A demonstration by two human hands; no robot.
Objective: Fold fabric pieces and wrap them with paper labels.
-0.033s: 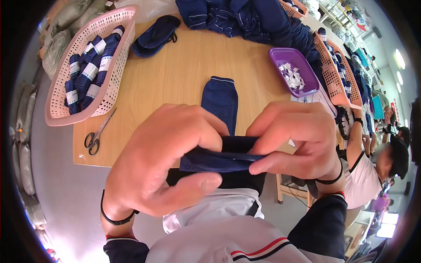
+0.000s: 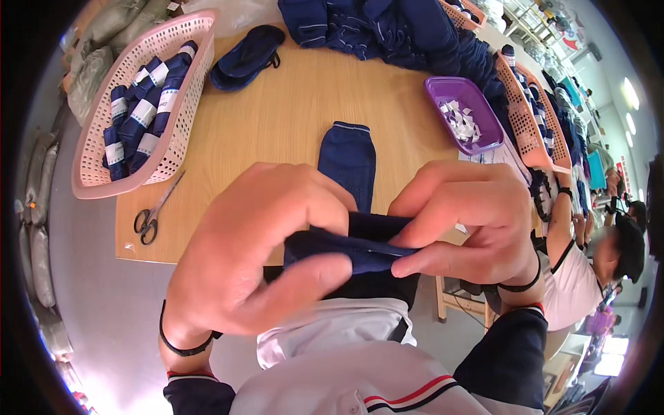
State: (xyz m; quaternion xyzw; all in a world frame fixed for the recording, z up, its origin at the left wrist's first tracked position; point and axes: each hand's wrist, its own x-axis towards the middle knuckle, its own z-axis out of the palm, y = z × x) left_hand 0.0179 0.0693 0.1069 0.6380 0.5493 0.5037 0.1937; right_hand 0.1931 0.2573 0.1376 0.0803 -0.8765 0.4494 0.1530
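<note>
Both my hands hold the edge of a navy blue sock (image 2: 360, 257) in front of my body, its mouth stretched sideways between them. My left hand (image 2: 256, 242) has its fingers curled over the far edge, with the thumb, slightly blurred, against the near side. Thumb and fingers of my right hand (image 2: 477, 221) pinch the other end. Just beyond, a flat length of navy sock (image 2: 348, 155) with a pale line across its far end lies on the table; my hands hide whether it joins the held part.
On the wooden table (image 2: 277, 117) lie black-handled scissors (image 2: 146, 225) and a dark blue fabric pouch-like item (image 2: 249, 59). A pink basket (image 2: 86, 162) holds banded navy rolls. A purple tray (image 2: 484, 144) contains white paper pieces. Navy socks (image 2: 387, 31) heap behind. Another person (image 2: 574, 277) sits at right.
My left thumb has moved up against the near side of the sock, and the fabric at that end has shifted slightly. My right hand stays almost where it was.
</note>
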